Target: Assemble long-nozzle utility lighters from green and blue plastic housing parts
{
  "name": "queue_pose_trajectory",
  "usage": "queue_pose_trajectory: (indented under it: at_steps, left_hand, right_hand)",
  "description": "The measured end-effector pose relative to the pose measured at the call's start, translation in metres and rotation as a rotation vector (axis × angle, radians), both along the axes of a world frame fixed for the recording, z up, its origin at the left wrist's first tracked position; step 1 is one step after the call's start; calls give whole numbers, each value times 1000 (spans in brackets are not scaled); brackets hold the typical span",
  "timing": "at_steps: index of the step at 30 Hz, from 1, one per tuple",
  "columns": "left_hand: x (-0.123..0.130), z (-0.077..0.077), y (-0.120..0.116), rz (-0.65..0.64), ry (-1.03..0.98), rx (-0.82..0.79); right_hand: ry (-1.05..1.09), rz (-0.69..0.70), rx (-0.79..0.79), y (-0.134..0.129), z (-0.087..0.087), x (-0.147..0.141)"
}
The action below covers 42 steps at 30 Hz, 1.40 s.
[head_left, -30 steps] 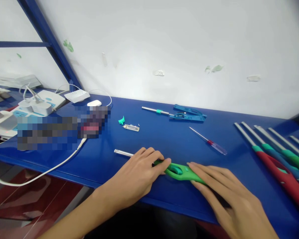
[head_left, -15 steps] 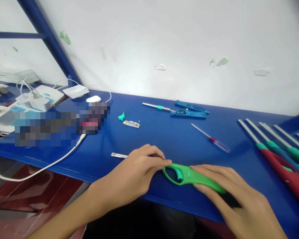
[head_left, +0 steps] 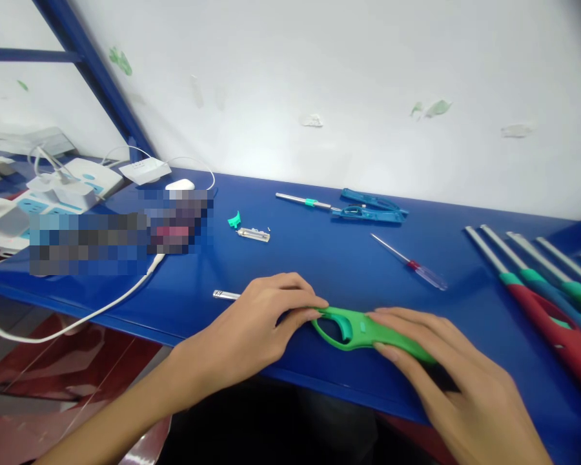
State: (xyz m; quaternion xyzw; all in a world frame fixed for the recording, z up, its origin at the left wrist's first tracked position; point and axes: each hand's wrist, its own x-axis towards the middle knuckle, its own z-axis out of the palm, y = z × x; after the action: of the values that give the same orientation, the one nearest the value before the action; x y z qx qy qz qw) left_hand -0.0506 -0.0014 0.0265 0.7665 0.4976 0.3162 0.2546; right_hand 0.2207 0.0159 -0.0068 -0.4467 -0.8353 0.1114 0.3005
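My left hand (head_left: 266, 316) is lying over the metal nozzle end of a green plastic long-necked lighter (head_left: 363, 330), fingers curled down and pinching where the tube meets the green body; only the silver tube tip (head_left: 225, 295) is poking out past my knuckles. My right hand (head_left: 445, 368) is resting flat along the rear of the green grip, fingers extended and pressing it onto the blue counter (head_left: 319, 265), close to the near edge. Neither hand is wrapping it fully.

I am judging the lighter to be light and rigid, its glossy plastic shell a little slippery and the thin metal tube the part likeliest to bend, so the thicker green grip around the trigger loop looks the safest place to take hold.

Beyond my hands, one red-handled slim screwdriver (head_left: 414, 265) is lying alone. Further off, one opened blue lighter shell with its tube (head_left: 363, 212) is sitting near the wall. Ahead of my left hand are one small teal plastic piece (head_left: 234, 221) and one clear fuel cartridge (head_left: 254, 234). To the right of my right hand I am counting five more long lighters (head_left: 547, 303) in a row, running out of view at the frame's edge.
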Motion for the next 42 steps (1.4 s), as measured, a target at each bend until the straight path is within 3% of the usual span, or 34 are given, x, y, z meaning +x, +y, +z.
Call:
queue_pose_trajectory:
  at_steps: [11,16,22,27,33,42]
  left_hand:
    - [2,-7,1,5,19,39]
    - [2,-11,2,-25,47,80]
    - [0,-1,-6,-79,216,102]
    - [1,1,-5,-134,365,172]
    - [5,-9,-3,-102,483,303]
    - [4,-12,-4,-65,495,334]
  right_hand:
    - [13,-10,-37,-1,2,0]
    - [-7,20,33,1,-2,5]
    - [-109,102,122,2,-5,12]
    - [-97,46,122,2,-3,5]
    - [-149,43,228,4,-5,1]
    - [-117,119,270,-2,1,-7]
